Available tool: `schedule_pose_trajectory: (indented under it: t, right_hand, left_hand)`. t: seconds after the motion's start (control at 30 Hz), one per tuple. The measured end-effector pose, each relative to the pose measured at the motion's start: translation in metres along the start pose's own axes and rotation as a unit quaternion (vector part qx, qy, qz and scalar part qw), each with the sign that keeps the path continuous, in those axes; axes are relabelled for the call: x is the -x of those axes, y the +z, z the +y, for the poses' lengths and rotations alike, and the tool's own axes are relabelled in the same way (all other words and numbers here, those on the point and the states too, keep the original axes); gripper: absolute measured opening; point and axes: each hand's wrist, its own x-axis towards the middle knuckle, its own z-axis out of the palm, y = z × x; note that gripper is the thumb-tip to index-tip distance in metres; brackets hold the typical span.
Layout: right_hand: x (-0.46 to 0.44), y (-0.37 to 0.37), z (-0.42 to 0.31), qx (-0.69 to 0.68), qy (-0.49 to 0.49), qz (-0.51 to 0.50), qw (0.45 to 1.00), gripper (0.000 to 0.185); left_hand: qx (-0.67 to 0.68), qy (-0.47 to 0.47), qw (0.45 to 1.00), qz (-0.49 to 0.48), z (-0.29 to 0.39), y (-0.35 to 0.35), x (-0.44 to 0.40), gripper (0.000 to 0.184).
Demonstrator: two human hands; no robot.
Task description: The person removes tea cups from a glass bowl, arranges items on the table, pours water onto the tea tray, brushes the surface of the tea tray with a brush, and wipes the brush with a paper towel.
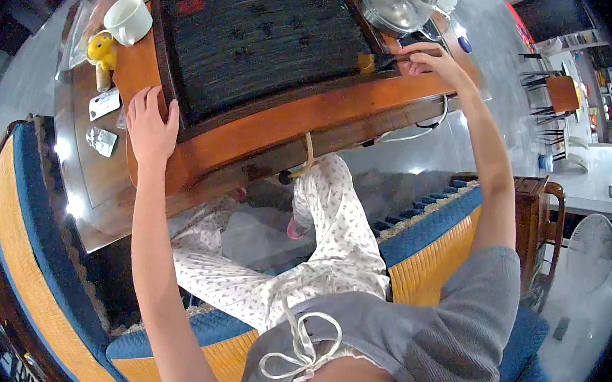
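Note:
A wide tea tray with a dark, streaked top (pixel 256 39) and a brown wooden rim lies on the table. On the rim's left corner rests my left hand (pixel 151 128), palm down, fingers a little apart and holding nothing. My right hand (pixel 429 62) is at the tray's right front corner, its fingers closed round the dark handle of a brush (pixel 386 61). The brush's dark tip points left, over the tray's edge. Beside the tip is a small yellowish patch (pixel 366 63) on the tray.
Left of the tray are a white mug (pixel 128 20), a yellow figurine (pixel 102 52), a white card (pixel 104 104) and a small clear packet (pixel 101 140). Glass teapots (pixel 398 10) stand at the back right. A pale hose (pixel 309 151) hangs below the front edge.

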Motion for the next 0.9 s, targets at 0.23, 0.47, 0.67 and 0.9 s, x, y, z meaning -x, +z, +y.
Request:
schedule_pose_trajectory:
  t: [0.23, 0.47, 0.67, 0.9]
  right_hand:
    - [0.006, -0.025, -0.017, 0.065, 0.013, 0.016, 0.998, 0.024]
    - [-0.054, 0.076, -0.086, -0.013, -0.116, -0.075, 0.99, 0.023]
    - [-0.114, 0.207, -0.117, -0.122, -0.124, -0.159, 0.972, 0.025]
    - [-0.12, 0.185, -0.092, -0.075, -0.107, -0.131, 0.983, 0.023]
  left_hand:
    - [-0.008, -0.004, 1.0, -0.009, 0.001, -0.001, 0.0, 0.036]
    - [-0.009, -0.002, 1.0, -0.006, -0.001, 0.001, 0.0, 0.037]
    - [-0.006, -0.002, 1.0, -0.009, -0.001, 0.001, 0.001, 0.037]
    - [-0.003, -0.002, 1.0, -0.009, -0.003, 0.002, 0.0, 0.037]
